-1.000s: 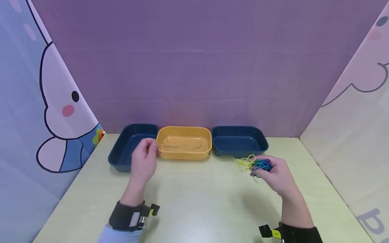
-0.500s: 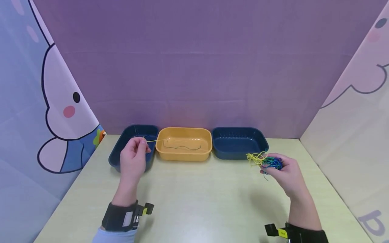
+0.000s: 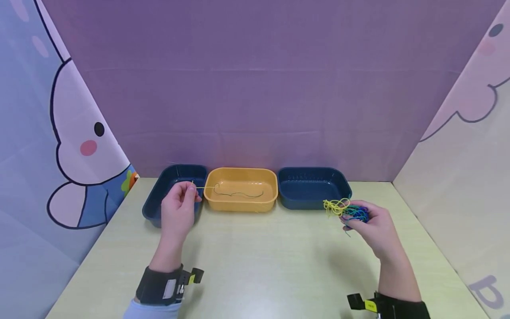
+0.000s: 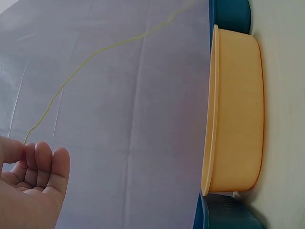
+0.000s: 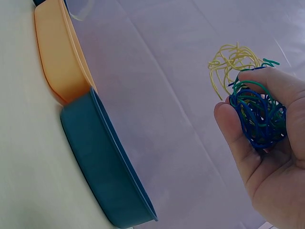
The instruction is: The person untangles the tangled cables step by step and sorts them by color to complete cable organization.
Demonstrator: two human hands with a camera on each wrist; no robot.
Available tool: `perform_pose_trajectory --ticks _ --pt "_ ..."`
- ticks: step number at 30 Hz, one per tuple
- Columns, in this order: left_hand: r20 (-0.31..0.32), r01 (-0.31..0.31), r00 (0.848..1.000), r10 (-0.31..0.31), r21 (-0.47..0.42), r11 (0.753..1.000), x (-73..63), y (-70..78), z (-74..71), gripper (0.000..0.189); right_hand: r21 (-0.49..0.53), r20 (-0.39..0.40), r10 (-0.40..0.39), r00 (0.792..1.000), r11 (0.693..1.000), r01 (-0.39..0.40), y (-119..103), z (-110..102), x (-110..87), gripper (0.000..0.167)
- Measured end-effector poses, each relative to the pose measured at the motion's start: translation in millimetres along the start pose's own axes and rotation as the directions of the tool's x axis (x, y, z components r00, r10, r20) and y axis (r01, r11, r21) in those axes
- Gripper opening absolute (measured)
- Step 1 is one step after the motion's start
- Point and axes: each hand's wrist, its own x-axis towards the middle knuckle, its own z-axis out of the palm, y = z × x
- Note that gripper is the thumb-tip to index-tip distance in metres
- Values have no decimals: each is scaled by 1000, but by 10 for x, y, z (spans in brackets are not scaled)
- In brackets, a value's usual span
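My left hand (image 3: 177,210) is raised in front of the left blue bin and pinches the end of a thin yellow string (image 4: 78,67) between thumb and forefinger. From there the string runs off to the right, slightly slack in the left wrist view. In front of the right blue bin, my right hand (image 3: 374,228) grips a tangled bundle of blue and green strings (image 5: 259,117) between thumb and fingers. Loose yellow loops (image 5: 236,57) stick out past its fingertips. Part of the bundle is hidden by the fingers and palm.
Side by side at the back of the table (image 3: 255,257) stand a left blue bin (image 3: 153,206), a yellow bin (image 3: 241,204) and a right blue bin (image 3: 314,201). A thin dark string (image 3: 239,193) lies in the yellow one. Behind them hangs a purple cloth (image 3: 259,88).
My hands have moved apart, the left one leftward with the yellow string end and the right one rightward with the bundle. In the last half second the left hand has eased slightly back right.
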Motion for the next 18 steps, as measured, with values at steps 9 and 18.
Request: perform_pose_trajectory --ticks 9,18 --pt "-25 37 999 -37 -15 999 12 -66 13 23 -3 -14 22 1000 1000 -22 64 11 9 31" --pt "-32 122 991 -127 -116 986 115 -185 124 27 -62 -54 47 997 997 -50 95 -1 1 33"
